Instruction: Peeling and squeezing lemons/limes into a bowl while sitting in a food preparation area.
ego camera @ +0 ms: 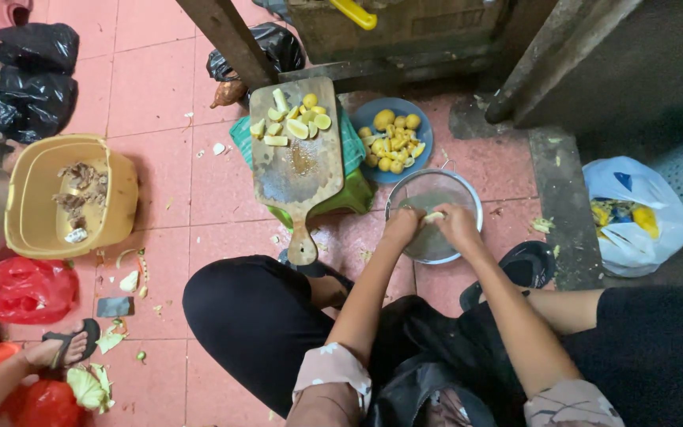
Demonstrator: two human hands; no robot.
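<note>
Hands both closed on one small pale vegetable piece (434,216): left hand (401,225) and right hand (458,224) pinch its ends over the metal bowl (468,198). Looks wet, firm, light, probably slippery; grip the ends. Blue plate (424,120) of yellow chunks just behind bowl, wooden cutting board (298,170) left of it.

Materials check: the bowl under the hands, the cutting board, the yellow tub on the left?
Bowl: looks like metal, probably steel; thin grey rim with a dull shine. Both hands, left hand and right hand, hold a small pale piece over it.
Cutting board: wood, unfinished; brown grain, worn and wet-stained in the middle.
Yellow tub: likely plastic; uniform matte colour, rounded moulded corners.
</note>
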